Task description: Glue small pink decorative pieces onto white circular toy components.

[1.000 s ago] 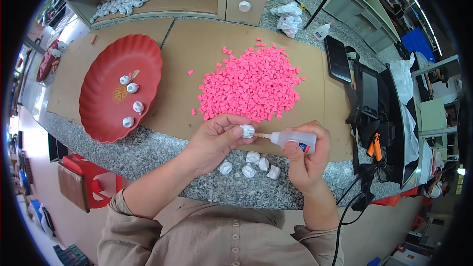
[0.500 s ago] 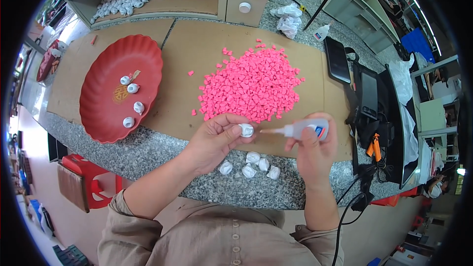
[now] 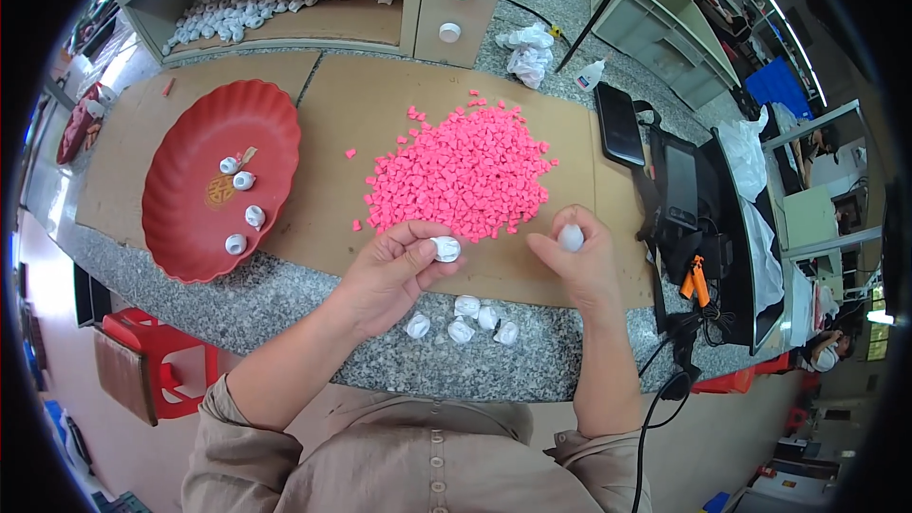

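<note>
Between thumb and fingers my left hand pinches a small white wrapped ball, just in front of the pink pile. My right hand, to the right, is closed around a white squeeze bottle; only its rounded end shows and the thin nozzle is hidden. Several more white balls lie on the granite edge between my forearms. Behind my hands spreads a heap of small bright pink pieces on brown cardboard.
At left stands a scalloped red dish holding several white balls. A box with a green button and many wrapped balls is at the back. A black phone, a second small bottle, crumpled white plastic and a black bag lie toward the right.
My right hand has tipped the bottle upright, its nozzle turned away from the white ball and out of sight. My left hand still holds the ball. The whole view has shifted slightly.
</note>
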{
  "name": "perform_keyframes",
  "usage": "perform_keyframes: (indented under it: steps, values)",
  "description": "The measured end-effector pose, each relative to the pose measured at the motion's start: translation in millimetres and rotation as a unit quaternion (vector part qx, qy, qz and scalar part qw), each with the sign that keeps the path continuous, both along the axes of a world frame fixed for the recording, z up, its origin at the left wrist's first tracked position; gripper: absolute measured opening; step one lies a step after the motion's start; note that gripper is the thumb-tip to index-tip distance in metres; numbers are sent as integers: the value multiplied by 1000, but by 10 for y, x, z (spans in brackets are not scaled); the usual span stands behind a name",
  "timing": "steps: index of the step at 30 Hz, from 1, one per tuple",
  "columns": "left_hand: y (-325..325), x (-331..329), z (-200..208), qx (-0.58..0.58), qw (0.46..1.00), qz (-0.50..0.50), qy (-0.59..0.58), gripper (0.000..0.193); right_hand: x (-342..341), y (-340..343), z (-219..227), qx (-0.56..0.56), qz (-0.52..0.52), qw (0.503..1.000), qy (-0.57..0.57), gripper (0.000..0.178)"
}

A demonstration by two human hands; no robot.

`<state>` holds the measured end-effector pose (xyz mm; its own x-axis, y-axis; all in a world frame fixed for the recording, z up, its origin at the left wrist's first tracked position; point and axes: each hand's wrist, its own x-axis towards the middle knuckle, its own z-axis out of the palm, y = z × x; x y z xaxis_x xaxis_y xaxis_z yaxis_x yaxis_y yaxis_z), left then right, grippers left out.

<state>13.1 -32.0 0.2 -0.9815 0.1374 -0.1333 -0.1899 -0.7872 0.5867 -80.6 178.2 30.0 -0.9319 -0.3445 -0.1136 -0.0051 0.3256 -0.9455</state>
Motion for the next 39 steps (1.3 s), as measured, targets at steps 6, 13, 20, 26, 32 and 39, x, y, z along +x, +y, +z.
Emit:
perform_keyframes:
  steps: [6, 13, 20, 26, 32, 39]
  values:
    - [3, -5, 7, -7, 1000, -2, 3, 18, 36, -213, -168, 65, 34, 969, 235, 12]
    - [9, -10, 4, 2, 1000, 0, 0, 18, 27, -312, -189, 120, 55, 963, 235, 15]
    - [62, 0, -36, -23, 1000, -4, 15, 16, 98, -259, -120, 78, 33, 988, 126, 10]
    - [156, -13, -34, -94, 995, 33, 27, 15, 369, -399, -5, -173, 27, 981, -87, 13]
    - [111, -29, 20, -137, 990, 17, 22, 15, 381, -483, -49, -205, 27, 971, -120, 9]
    - [284, -93, -48, -247, 967, 56, 24, 15, 354, -340, 33, -116, 28, 982, -145, 12]
